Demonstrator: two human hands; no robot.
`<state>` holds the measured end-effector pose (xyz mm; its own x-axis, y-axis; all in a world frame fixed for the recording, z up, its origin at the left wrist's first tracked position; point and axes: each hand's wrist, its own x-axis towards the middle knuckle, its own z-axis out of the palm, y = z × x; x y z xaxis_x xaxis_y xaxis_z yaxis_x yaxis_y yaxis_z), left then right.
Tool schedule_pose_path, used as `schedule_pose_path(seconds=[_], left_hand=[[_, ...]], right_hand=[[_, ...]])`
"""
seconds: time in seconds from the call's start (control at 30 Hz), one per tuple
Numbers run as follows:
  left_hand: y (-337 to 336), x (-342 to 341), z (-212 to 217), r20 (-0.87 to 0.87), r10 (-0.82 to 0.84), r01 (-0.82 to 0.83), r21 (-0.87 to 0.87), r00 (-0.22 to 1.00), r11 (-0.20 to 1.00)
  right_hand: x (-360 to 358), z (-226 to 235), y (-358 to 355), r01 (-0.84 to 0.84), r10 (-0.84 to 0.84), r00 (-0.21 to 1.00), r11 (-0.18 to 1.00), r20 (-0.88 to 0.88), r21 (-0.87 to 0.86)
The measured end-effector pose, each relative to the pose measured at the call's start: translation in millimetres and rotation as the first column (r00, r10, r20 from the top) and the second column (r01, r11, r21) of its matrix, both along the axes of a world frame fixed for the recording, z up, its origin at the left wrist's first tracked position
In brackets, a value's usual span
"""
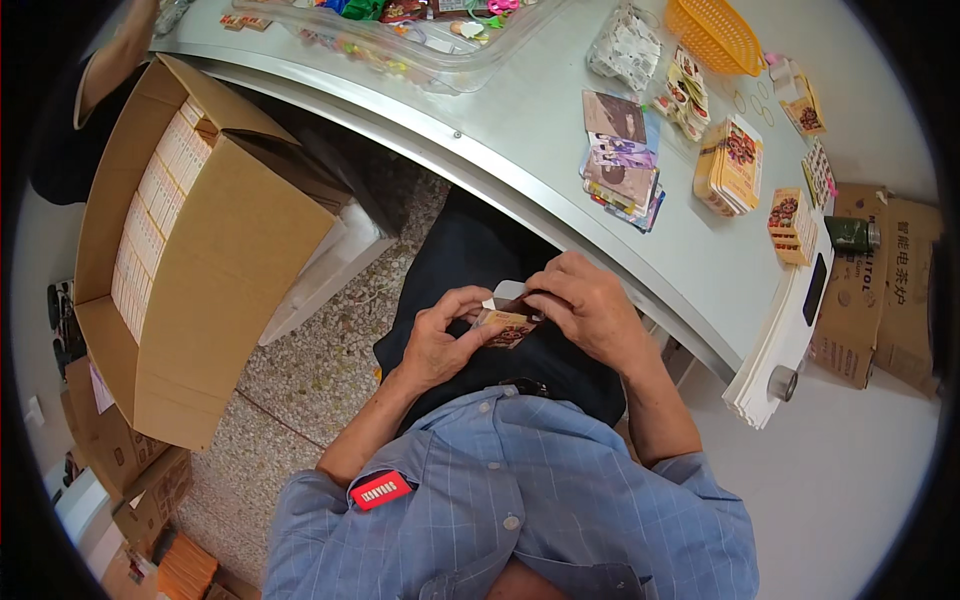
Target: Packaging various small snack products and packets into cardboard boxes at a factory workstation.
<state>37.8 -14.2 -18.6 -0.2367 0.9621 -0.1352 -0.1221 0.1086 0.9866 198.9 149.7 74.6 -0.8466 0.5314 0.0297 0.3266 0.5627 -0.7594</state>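
Note:
Over my lap, my left hand (pixel 436 338) grips a small yellow printed cardboard box (pixel 506 330) between thumb and fingers. The box is tilted, with its white end flaps standing up at the open top. At that open end is my right hand (pixel 590 308), its fingers curled and pinched together. Something dark shows at the right fingertips by the box mouth; what it is, I cannot make out. On the table to the right are a fanned pile of picture cards (pixel 622 165) and a stack of flat yellow cartons (pixel 729 168).
A large open cardboard carton (pixel 225 270) full of small boxes stands at left. The table (pixel 500 130) bears a clear plastic tray (pixel 440 68), a yellow basket (pixel 715 35), a bag of white pieces (pixel 625 48) and small upright boxes (pixel 792 225). Another person's arm (pixel 120 55) is at upper left.

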Motion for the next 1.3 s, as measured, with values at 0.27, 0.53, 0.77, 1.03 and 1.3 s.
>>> schedule_pose_path(seconds=[0.27,0.53,0.77,1.03,1.3], left_hand=[[-3.3,4.0,11.4,-0.228,0.03,-0.025,0.022,0.973,0.999],[-6.1,5.7,14.2,-0.347,0.027,0.019,0.13,0.937,0.991],[-6.1,2.2,1.4,-0.163,0.127,-0.115,0.082,0.978,0.99],[3.6,-8.4,4.0,-0.17,0.057,-0.041,0.099,0.984,0.994],[-3.0,-7.3,0.5,-0.087,0.136,-0.136,0.008,0.987,0.991]], right_hand=[[-4.1,-8.5,-23.5,-0.191,0.185,0.972,0.981,0.143,0.033],[-11.8,11.5,-2.0,-0.311,0.479,0.863,0.756,0.162,-0.576],[-45.8,84.5,20.4,-0.324,0.296,0.929,0.941,0.222,0.099],[-209.2,89.8,210.6,-0.332,0.332,0.938,0.785,0.097,0.523],[-273.0,52.4,242.6,-0.661,0.313,0.621,0.702,0.719,0.265]])
